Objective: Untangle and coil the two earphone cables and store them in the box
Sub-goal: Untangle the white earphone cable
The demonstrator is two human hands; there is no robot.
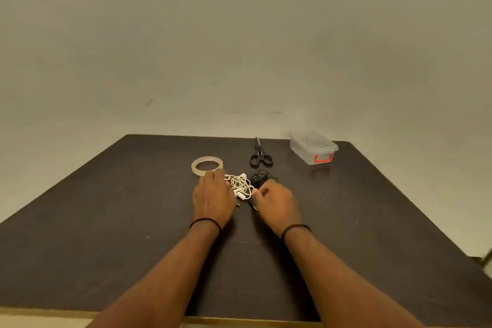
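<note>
A dark table point(106, 234) stands against a pale wall point(239, 48). A tape roll point(207, 165) lies flat near the table's middle. Black scissors point(260, 155) lie at its 2 o'clock, blades pointing to 12, handles to 6.

Two bare forearms, no sleeves in view, each ending in a thin black band: one round the wrist behind the left hand point(213, 198), another round the wrist behind the right hand point(278, 205), both bands plain, narrow and unmarked.
</note>
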